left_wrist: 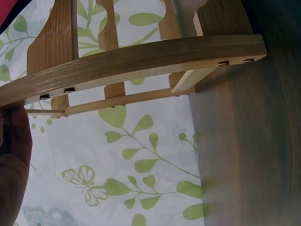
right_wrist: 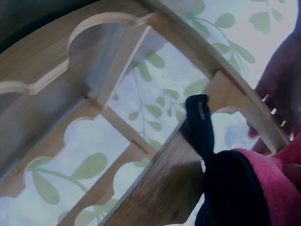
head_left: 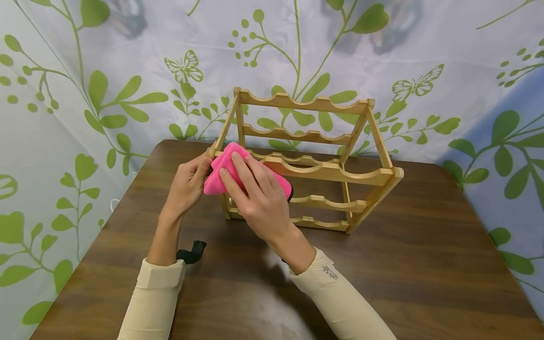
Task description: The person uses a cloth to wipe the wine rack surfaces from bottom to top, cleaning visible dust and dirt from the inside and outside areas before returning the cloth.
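A wooden wine rack [head_left: 325, 172] with scalloped rails stands on the brown table. My left hand [head_left: 189, 182] grips its upper left corner, thumb toward me. In the left wrist view, part of this hand [left_wrist: 14, 160] shows under a curved side bar. My right hand [head_left: 259, 193] holds a folded pink cloth [head_left: 221, 182] over the left end of the upper front rail, fingers laid across the fabric. The right wrist view shows the cloth's black edging and a black loop [right_wrist: 200, 120] hanging beside the rail. My right thumb is hidden in the head view.
A dark curved piece [head_left: 192, 252] shows beside my left cuff. The brown tabletop [head_left: 425, 264] extends around the rack. Behind it hangs a white curtain [head_left: 140, 56] with green leaves and butterflies.
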A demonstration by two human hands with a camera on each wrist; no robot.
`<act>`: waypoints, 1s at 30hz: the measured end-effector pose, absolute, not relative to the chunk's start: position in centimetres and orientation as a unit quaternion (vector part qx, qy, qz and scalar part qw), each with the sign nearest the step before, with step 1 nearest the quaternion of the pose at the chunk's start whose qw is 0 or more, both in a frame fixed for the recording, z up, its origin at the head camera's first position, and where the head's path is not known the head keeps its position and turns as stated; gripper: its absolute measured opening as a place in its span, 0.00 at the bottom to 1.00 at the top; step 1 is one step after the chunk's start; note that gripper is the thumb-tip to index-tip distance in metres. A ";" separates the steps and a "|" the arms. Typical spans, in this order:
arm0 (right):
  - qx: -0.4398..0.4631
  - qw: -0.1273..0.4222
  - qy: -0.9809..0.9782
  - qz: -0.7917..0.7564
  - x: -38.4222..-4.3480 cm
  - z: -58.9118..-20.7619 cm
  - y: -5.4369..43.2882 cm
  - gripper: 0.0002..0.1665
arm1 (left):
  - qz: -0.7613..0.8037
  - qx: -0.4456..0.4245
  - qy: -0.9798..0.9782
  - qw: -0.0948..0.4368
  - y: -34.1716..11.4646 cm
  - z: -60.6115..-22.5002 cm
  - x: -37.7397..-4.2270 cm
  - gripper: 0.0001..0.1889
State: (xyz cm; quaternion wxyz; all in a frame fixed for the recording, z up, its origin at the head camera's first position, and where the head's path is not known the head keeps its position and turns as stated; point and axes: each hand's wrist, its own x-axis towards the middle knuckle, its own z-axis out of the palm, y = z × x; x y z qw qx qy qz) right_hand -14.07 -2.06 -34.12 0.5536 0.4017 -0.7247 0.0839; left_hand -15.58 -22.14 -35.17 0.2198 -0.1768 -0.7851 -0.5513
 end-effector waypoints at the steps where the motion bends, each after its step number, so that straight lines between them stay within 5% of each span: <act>1: 0.398 0.556 -0.727 0.073 -14.2 -34.2 -2.1 0.17 | -0.551 -0.176 -0.785 0.221 -22.1 -35.2 -15.6 0.20; 30: 0.343 0.578 -0.737 0.074 -14.1 -35.2 -0.3 0.12 | -0.543 -0.177 -0.789 0.227 -21.7 -35.2 -15.6 0.19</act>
